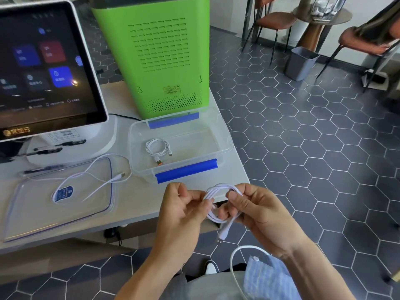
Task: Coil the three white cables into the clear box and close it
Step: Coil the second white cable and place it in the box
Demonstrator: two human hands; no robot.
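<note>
The clear box (225, 135) with blue clips stands open on the table's right end. One coiled white cable (157, 147) lies inside it. A second white cable (218, 217) is wound into a small coil held just in front of the table's edge, its USB plug hanging down. My left hand (184, 210) pinches the coil's left side and my right hand (257, 211) grips its right side. A third white cable (95, 176) lies loose across the clear lid (32, 213), which rests flat on the table to the left of the box.
A touchscreen terminal (47, 68) stands at the back left and a green vented appliance (155, 55) right behind the box. Pens (43, 151) lie on the terminal's base. Beyond the table's right edge lies tiled floor, with a grey bin (300, 62) and chairs (272, 20).
</note>
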